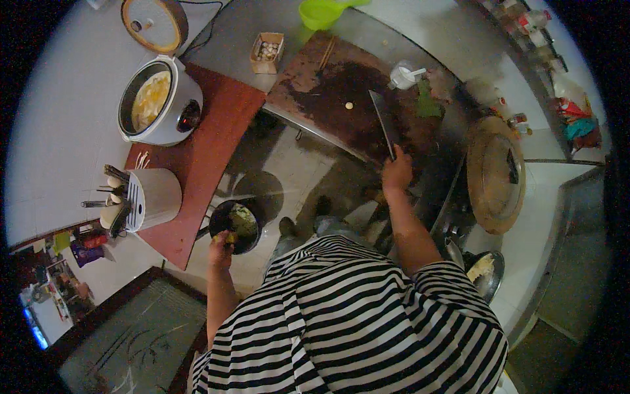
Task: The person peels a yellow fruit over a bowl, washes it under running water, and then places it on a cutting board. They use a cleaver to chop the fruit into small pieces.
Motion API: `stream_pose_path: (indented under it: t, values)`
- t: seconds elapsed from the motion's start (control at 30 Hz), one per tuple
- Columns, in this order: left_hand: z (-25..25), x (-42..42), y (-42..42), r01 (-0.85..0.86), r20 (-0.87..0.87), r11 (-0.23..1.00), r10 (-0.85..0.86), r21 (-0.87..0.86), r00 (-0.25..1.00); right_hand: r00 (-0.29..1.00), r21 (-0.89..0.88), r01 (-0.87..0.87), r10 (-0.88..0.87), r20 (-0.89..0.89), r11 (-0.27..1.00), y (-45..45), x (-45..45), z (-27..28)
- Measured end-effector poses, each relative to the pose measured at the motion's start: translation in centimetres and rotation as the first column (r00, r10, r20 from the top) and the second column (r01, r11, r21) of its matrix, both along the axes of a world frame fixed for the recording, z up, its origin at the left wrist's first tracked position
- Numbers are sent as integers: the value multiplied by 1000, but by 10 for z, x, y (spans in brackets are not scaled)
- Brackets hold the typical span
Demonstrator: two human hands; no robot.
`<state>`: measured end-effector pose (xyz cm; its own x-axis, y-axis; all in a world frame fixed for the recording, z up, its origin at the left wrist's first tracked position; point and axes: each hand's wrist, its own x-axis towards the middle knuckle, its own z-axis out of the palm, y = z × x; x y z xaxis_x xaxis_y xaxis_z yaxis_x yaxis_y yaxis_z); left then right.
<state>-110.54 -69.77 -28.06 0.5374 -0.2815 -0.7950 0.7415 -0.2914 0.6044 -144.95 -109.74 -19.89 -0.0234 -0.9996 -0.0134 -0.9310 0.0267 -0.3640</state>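
My right hand (397,172) grips the handle of a cleaver (382,118), its blade pointing away over a dark, wet wooden cutting board (298,91). A small pale round piece of food (349,105) lies on the board left of the blade. At the lower left, my left hand (222,248) is over the near edge of a dark round bin or pot (253,240), which has greenish scraps (242,220) inside. Something small and yellowish shows at its fingers; whether it is held is unclear.
A rice cooker (189,93) with food and a utensil holder (160,199) stand on the red board (224,106) at left. Behind are a small box (266,66), chopsticks (327,53) and a green ladle (320,15). Right are a white-filled container (402,78), large lid (494,177) and pan (498,276).
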Motion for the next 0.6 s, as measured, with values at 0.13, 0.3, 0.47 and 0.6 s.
stream_pose_path:
  t: [0.13,0.3,0.47,0.6]
  values:
    - [45,-12,-44,46,-34,962,-58,-270,998,992,-91,-29,17,-123,995,-18,-28,-50]
    - [95,-20,-114,177,-82,825,-260,-536,962,991,-1,-44,43,-124,999,-25,-50,-93]
    - [126,-35,-170,341,-12,682,-456,-647,890,965,-133,9,26,259,991,-15,-67,-105]
    - [140,-43,-191,397,-5,547,-592,-737,806,958,-101,-79,103,269,992,28,-27,-37]
